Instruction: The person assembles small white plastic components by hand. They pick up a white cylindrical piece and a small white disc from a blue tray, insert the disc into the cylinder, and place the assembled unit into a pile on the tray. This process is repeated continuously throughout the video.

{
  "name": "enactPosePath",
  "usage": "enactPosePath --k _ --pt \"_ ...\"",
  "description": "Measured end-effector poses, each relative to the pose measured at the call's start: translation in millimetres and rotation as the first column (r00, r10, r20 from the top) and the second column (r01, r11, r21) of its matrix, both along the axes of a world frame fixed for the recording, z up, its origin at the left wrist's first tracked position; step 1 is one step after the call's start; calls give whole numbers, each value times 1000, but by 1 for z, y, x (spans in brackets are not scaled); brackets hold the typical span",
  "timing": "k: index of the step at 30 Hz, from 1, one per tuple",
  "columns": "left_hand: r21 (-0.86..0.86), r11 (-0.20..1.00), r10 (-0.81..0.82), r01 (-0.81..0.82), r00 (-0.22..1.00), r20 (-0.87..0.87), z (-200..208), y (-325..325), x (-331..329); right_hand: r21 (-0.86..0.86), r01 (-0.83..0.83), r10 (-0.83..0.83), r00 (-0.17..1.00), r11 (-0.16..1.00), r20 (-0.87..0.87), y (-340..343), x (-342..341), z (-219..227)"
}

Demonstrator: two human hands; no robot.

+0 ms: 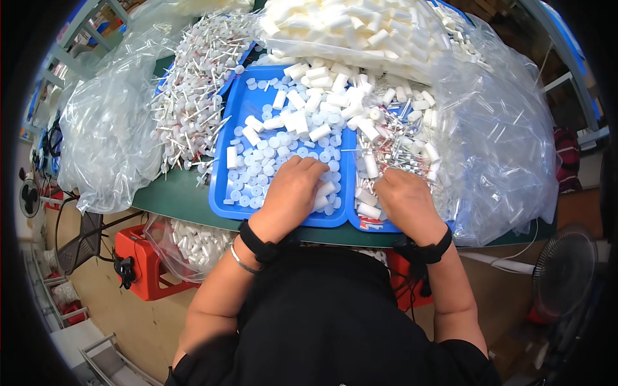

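Two bare hands are at work over two blue trays standing side by side on one green table [170, 201]. The left hand [293, 186] reaches into the left tray [257, 104], its fingers bent down among clear discs [257, 168], dozens of them, too many to count. From here I cannot tell whether it grips anything; the fingertips are hidden.

Just beside its thumb lie two white tubes, the upper one [327, 189] and the lower one [320, 202]. Each lies on its side, its long axis slanting from near left to far right. One more tube [232, 157], at that tray's left side, runs lengthwise away from the person.

The right hand [407, 196] is at the right tray [351, 206], fingers curled in; whether they pinch something, I cannot tell. Beyond it is a heap of metal pins [402, 147], past counting. One tube near the tray's front edge [368, 210] lies nearly crosswise, its right end dipping slightly toward the person.

Behind the trays sits one big bag of white tubes [360, 32], and one pile of white-stemmed pieces [193, 96] stands to the left.
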State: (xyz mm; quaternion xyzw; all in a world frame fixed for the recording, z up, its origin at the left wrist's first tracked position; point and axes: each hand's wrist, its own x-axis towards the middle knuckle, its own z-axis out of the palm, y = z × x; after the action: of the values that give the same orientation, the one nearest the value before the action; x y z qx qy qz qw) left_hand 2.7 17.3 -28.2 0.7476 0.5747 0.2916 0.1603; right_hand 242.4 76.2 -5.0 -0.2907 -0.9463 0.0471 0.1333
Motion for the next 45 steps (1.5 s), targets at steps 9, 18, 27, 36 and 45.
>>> enactPosePath --k 9,18,27,36,45 --pt "-124 992 62 -23 946 317 3 2 -2 -452 207 -347 903 867 -252 -13 6 24" --pt "-394 685 608 613 -182 773 18 -14 28 -274 65 -158 931 959 -330 -29 3 37" --pt "-383 685 623 620 -225 750 13 -20 40 -116 98 -132 930 988 -344 -32 0 35" --pt "-455 726 569 516 -79 819 12 -23 47 1 57 -54 966 998 -254 -36 -3 40" --pt "-382 703 584 600 -181 791 2 -29 60 -953 -107 -606 750 283 -265 -39 -3 21"
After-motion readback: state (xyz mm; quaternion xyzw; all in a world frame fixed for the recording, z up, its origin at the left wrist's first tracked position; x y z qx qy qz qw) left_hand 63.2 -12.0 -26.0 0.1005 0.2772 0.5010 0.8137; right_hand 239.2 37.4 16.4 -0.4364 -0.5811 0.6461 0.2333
